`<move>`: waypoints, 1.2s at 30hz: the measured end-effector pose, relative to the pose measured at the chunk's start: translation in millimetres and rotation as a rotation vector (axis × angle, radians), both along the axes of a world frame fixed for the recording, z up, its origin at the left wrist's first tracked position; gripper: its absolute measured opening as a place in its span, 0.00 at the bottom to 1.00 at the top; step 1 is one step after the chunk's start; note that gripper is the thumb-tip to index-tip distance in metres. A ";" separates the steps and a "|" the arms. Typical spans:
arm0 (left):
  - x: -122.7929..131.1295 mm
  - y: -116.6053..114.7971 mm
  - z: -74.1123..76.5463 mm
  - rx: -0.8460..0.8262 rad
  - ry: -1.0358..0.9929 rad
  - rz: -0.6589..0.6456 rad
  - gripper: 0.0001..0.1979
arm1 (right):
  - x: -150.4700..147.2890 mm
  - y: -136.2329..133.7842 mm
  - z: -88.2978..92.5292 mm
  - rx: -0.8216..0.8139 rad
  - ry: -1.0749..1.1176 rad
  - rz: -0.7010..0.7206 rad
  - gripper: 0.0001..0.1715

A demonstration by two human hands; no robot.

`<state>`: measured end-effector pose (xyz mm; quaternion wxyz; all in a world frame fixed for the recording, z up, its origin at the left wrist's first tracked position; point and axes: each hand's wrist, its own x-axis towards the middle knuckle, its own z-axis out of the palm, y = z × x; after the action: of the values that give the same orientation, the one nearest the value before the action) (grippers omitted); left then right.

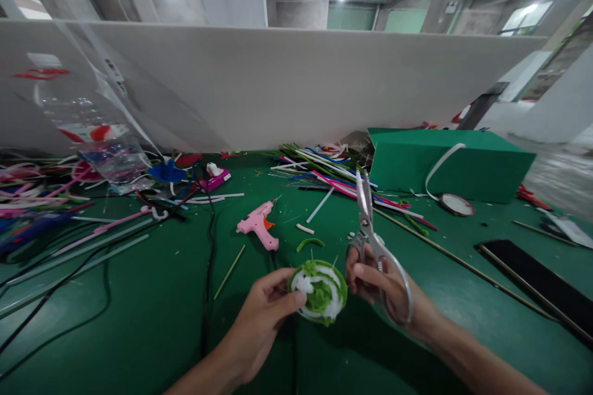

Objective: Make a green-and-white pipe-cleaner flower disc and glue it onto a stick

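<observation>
Left hand point(264, 315) pinches a fuzzy green-and-white disc point(320, 296) while right hand point(393, 287) grips shiny metal scissors point(366, 221).

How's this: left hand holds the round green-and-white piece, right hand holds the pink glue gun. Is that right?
Not quite: the head view shows the right hand holding scissors; the pink glue gun lies on the table. The left hand does hold the round green-and-white piece.

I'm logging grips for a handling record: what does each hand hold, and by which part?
Left hand: the green-and-white disc, by its left edge. Right hand: the scissors, by the handles.
</observation>
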<state>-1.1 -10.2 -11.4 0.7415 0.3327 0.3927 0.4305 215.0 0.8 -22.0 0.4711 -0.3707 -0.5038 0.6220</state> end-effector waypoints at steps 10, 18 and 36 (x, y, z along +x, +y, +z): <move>-6.4 5.5 1.1 -0.019 -0.098 0.232 0.14 | 43.6 5.0 23.3 0.121 -0.626 0.249 0.40; -5.8 5.4 0.0 -0.039 -0.066 0.233 0.14 | 40.0 8.2 21.6 0.056 -0.577 0.372 0.40; -5.6 5.4 -1.1 -0.003 -0.067 0.173 0.12 | 34.1 6.4 21.1 0.068 -0.626 0.329 0.32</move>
<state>-6.7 -4.8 -12.5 0.7147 0.2820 0.3955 0.5033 249.1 7.3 -0.9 0.1993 -0.4415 -0.6971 0.5286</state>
